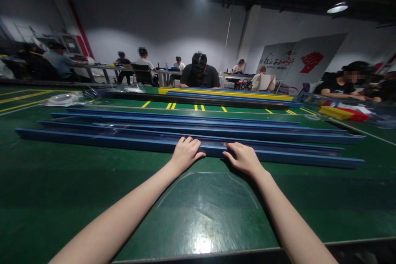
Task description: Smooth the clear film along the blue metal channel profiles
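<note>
A long blue channel strip (123,143) lies across the green table in front of me. My left hand (186,152) grips its near wall just left of the middle, fingers curled over the top edge and thumb in front. A short way to the right, my right hand (243,157) holds the same strip in a similar way, its fingertips partly hidden behind the wall. Clear plastic film (113,128) shows on the left part of the strip. Just behind lies another blue channel strip (293,136), roughly parallel.
Farther back on the green table (204,198) lie a yellow strip (247,95) and a black strip (198,100). A clear-wrapped roll (63,100) sits back left; yellow (335,113) and red (357,115) trays sit right. One person (199,76) works opposite, another (343,86) at right.
</note>
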`<state>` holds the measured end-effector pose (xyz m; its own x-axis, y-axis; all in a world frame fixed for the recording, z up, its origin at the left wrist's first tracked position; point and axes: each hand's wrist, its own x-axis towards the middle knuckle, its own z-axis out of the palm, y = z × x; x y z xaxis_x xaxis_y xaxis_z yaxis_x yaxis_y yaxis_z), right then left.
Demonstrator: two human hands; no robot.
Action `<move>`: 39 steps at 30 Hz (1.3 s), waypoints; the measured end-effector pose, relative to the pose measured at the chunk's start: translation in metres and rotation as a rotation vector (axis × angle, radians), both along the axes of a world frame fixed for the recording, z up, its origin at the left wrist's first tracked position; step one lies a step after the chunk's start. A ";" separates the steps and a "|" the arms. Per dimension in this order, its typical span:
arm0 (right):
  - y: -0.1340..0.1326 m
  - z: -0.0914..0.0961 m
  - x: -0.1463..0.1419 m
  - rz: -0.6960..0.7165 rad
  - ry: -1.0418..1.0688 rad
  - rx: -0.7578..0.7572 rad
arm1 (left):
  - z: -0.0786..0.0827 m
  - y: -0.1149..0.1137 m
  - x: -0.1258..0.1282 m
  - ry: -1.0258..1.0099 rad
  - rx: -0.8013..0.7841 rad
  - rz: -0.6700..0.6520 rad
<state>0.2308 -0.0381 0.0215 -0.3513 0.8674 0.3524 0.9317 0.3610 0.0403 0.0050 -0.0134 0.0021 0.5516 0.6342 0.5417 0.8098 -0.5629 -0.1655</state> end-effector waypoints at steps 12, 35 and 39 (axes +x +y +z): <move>0.002 -0.002 0.000 0.028 0.024 -0.020 | 0.000 0.002 -0.001 -0.028 -0.019 -0.030; 0.002 0.000 0.000 0.030 0.040 -0.032 | 0.001 0.003 -0.001 -0.012 -0.034 -0.009; 0.002 -0.001 0.000 0.034 0.038 -0.024 | 0.002 0.003 -0.002 -0.008 -0.029 -0.013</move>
<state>0.2310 -0.0363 0.0206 -0.3675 0.8634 0.3457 0.9195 0.3931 -0.0043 0.0032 -0.0106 0.0040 0.5557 0.6424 0.5278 0.8035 -0.5781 -0.1423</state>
